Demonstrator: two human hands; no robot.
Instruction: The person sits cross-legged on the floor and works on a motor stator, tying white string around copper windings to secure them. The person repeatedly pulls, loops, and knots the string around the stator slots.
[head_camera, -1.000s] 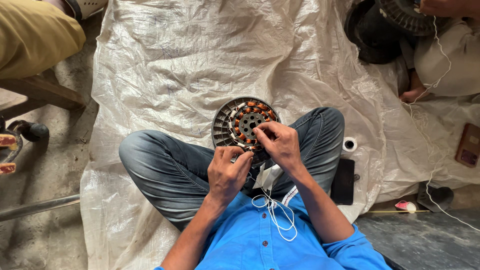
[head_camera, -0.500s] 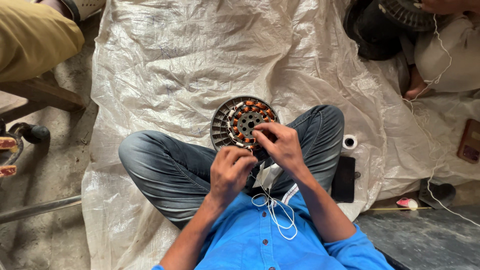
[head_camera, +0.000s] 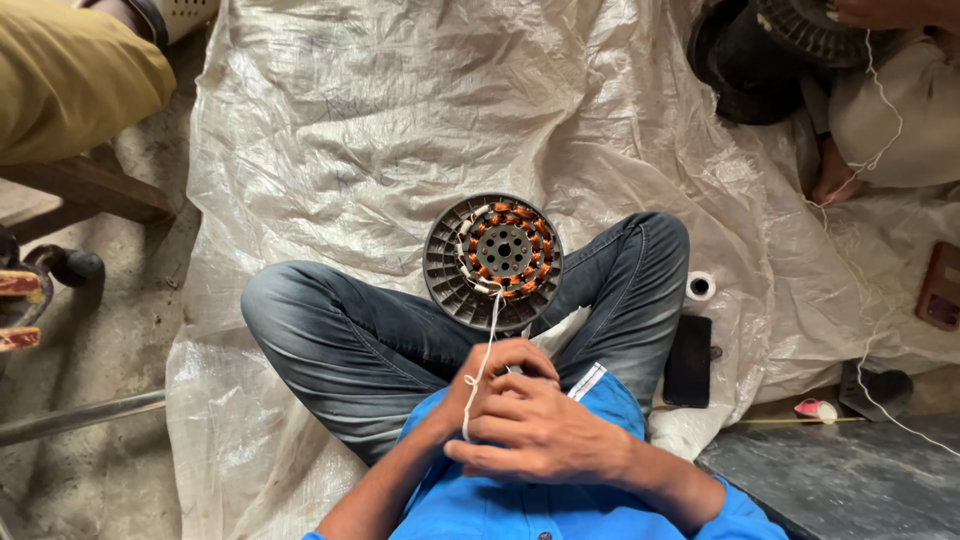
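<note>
Your right hand (head_camera: 545, 430) and left hand (head_camera: 478, 395) clench the white string (head_camera: 490, 325), taut toward the stator (head_camera: 492, 262) at 12 o'clock.

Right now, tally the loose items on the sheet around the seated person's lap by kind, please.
Round motor stator with copper windings: 1
White string held by both hands: 1
White tape roll: 1
Black phone: 1
Total: 4
</note>
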